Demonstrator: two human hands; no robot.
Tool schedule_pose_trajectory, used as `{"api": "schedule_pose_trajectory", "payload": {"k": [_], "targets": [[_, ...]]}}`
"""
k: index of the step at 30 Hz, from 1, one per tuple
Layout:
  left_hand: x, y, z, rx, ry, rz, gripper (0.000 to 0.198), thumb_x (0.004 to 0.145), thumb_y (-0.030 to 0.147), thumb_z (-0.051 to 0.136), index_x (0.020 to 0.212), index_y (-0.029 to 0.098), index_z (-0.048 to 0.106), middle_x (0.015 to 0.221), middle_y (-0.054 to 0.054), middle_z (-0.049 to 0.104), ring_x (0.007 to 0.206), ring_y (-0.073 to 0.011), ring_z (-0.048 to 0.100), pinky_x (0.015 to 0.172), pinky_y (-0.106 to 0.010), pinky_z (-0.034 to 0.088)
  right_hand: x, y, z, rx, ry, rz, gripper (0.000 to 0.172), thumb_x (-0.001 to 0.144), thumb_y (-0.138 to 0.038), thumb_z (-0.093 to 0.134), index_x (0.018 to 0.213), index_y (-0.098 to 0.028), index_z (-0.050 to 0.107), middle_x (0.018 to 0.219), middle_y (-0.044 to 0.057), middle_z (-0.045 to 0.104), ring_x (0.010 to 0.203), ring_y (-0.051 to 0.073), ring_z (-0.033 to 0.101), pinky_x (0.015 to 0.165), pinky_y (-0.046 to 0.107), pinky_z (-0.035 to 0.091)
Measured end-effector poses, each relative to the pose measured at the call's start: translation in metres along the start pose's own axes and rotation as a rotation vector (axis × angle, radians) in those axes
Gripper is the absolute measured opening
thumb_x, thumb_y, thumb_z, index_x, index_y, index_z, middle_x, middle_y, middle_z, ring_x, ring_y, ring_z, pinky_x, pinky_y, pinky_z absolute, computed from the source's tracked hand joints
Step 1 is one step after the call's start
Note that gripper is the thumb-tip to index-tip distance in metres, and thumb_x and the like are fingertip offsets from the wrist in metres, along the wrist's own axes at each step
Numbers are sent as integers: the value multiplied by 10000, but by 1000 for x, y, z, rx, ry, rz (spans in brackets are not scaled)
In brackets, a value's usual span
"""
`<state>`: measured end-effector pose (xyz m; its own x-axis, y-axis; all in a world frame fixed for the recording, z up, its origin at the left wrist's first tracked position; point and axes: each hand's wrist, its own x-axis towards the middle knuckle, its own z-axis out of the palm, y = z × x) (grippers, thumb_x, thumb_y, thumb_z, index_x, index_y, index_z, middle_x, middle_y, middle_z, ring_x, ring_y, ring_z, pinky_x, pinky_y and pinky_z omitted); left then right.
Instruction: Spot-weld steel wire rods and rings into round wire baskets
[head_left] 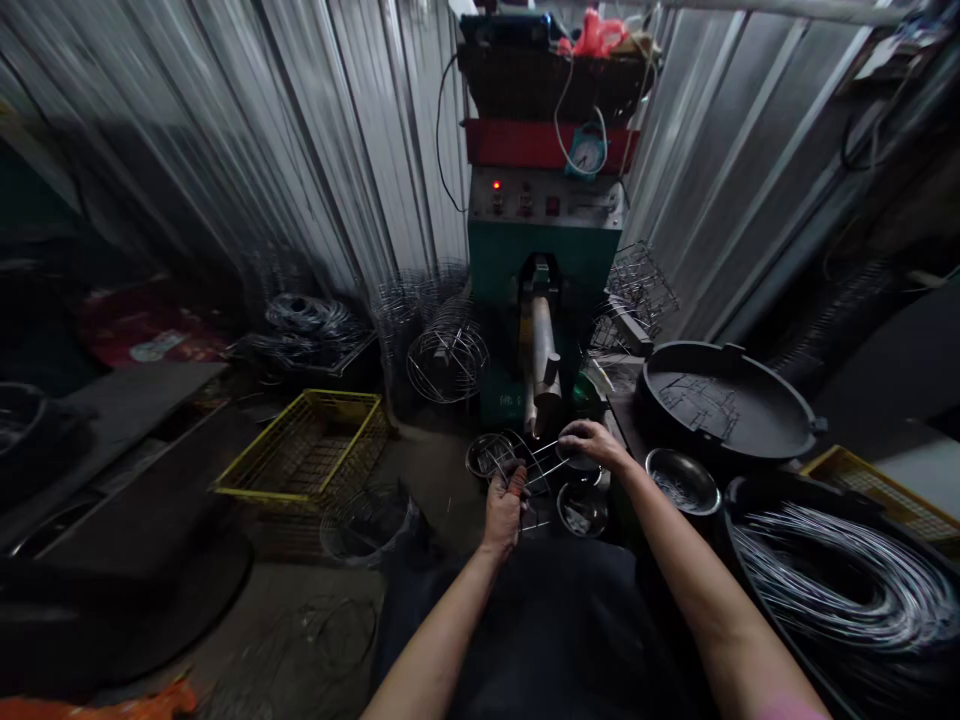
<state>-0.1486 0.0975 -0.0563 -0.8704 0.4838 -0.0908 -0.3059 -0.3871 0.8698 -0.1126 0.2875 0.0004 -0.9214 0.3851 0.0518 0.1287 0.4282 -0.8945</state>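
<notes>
My left hand (pixel 505 508) is closed around a bent-wire frame (pixel 541 484), just below the tip of a green spot-welding machine (pixel 495 265). My right hand (pixel 591 442) is farther forward and to the right, its fingers pinched at the end of thin metal wires that run toward the frame. Whether those wires are part of the frame or separate I cannot tell. A small orange glow shows at the welder's electrode tip (pixel 534 428), right above the wires. Metal bowls with small pieces stand close by, one bowl (pixel 583 508) under my right wrist.
To the left stands a yellow wire basket (pixel 304 490). On the right are a round black pan (pixel 731 400) holding wire pieces, a steel bowl (pixel 682 482) and a tub with a coil of wire (pixel 847 580). Round wire racks (pixel 448 362) lean beside the welder.
</notes>
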Motion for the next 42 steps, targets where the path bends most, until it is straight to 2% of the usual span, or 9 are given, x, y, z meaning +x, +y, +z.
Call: {"api": "schedule_pose_trajectory", "payload": {"k": [3,9,16,24,35,39,42], "targets": [[9,-6,6,29,19,32,355,682,411,610,923,168,516,530,70,458,418,-38,391,370,-145,284,14,9,-4,63,-36,71,281,605,-421,634,690,-154,614,614,-12,573,604,124,508,608,252,385],[18,-14,14,45,55,65,319,709,390,588,934,180,508,548,70,455,412,-32,370,369,-144,286,35,16,-9,66,-74,101,278,594,-414,640,661,-155,566,567,-45,505,521,80,428,506,209,327],[21,-12,20,30,73,71,337,700,380,598,949,173,503,538,69,460,400,-31,370,366,-145,281,44,18,-11,59,-90,76,294,597,-426,637,660,-152,549,574,-48,488,548,84,429,535,214,334],[25,-9,24,39,73,72,336,695,397,594,924,166,506,499,79,449,365,-27,348,347,-144,266,46,18,-14,59,-118,113,331,581,-453,637,653,-148,530,569,-44,477,533,82,416,517,217,316],[25,-10,22,-39,70,-19,329,659,413,627,864,185,508,486,85,451,349,-23,358,340,-141,260,57,25,-20,66,-172,167,304,548,-410,673,636,-153,535,532,-56,469,489,72,404,486,210,299],[27,-10,20,-19,47,16,323,660,403,629,859,178,509,478,83,468,350,-21,360,345,-138,260,50,17,-19,75,-116,126,309,545,-411,672,615,-150,523,526,-57,459,494,70,404,490,208,307],[23,-5,9,-33,27,-26,354,631,415,649,854,176,514,468,84,466,353,-23,370,341,-134,248,32,9,-24,55,-75,86,302,588,-425,645,664,-149,551,579,-38,500,546,89,447,534,221,348]]}}
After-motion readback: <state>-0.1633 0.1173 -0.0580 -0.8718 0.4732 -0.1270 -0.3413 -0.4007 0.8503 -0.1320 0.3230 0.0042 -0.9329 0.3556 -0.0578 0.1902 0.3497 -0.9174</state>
